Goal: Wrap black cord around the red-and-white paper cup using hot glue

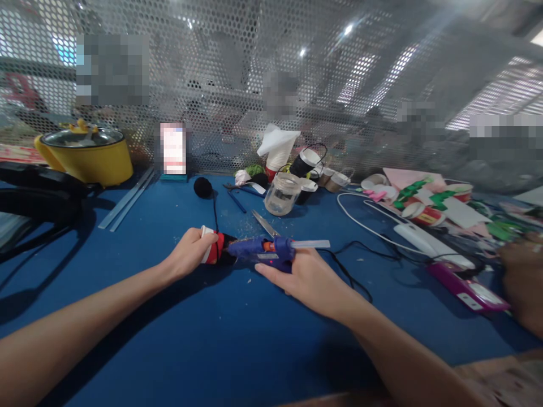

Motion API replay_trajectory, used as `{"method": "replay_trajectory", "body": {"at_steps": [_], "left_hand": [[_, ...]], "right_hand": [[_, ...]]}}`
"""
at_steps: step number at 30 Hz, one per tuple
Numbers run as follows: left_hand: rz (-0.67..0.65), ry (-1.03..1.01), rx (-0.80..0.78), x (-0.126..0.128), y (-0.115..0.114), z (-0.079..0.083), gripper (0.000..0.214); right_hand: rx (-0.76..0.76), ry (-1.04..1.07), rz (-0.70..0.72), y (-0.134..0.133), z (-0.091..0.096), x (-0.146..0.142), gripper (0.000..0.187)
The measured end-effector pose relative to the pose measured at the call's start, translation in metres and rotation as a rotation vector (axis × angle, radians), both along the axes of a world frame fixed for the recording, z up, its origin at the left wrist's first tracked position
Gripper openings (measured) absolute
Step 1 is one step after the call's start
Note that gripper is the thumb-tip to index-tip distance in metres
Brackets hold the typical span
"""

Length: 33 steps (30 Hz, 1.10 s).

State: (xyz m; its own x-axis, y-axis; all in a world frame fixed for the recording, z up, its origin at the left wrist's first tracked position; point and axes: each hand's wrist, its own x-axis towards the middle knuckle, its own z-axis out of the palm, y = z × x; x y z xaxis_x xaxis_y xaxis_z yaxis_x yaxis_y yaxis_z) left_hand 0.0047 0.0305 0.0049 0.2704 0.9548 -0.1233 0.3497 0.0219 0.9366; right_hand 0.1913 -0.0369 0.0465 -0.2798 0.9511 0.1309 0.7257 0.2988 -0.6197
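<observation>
My left hand (pixel 193 249) is closed around a red and white paper cup (pixel 215 247), tipped on its side and partly wrapped in black yarn. A strand runs from the cup up to a ball of black yarn (pixel 203 187) lying on the table. My right hand (pixel 307 277) grips a blue glue gun (pixel 263 252) with a clear glue stick (pixel 311 244) poking out of its back end. The gun's nozzle points left at the black-wrapped part of the cup; whether it touches cannot be made out. Just behind the gun lie scissors (pixel 265 223).
A clear jar (pixel 281 195) stands behind the scissors, near pliers (pixel 235 199) and yarn-wrapped cups (pixel 304 162). Left are two glue sticks (pixel 127 200) and a yellow pot (pixel 91 161). A phone (pixel 173 148) stands upright. Right lie cables, a power strip (pixel 432 246), a purple box (pixel 466 287) and another person's hand (pixel 524 282).
</observation>
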Motion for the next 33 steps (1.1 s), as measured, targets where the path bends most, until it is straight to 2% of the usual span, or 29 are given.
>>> {"method": "replay_trajectory", "body": {"at_steps": [11,17,24,30,33], "left_hand": [[-0.055,0.13,0.101,-0.001,-0.003,0.002,0.024],[-0.096,0.199,0.171,-0.001,-0.005,0.003,0.023],[-0.117,0.207,0.184,-0.002,-0.006,0.002,0.026],[-0.15,0.2,0.238,-0.002,-0.007,0.004,0.026],[-0.152,0.2,0.25,-0.003,-0.007,0.003,0.026]], "right_hand": [[-0.014,0.016,-0.082,0.004,0.001,0.002,0.027],[-0.061,0.066,-0.069,0.011,-0.001,0.004,0.037],[-0.081,0.082,-0.064,0.018,-0.003,0.002,0.037],[-0.148,0.114,-0.073,0.022,-0.005,0.004,0.033],[-0.204,0.193,-0.038,0.024,-0.007,0.009,0.031]]}}
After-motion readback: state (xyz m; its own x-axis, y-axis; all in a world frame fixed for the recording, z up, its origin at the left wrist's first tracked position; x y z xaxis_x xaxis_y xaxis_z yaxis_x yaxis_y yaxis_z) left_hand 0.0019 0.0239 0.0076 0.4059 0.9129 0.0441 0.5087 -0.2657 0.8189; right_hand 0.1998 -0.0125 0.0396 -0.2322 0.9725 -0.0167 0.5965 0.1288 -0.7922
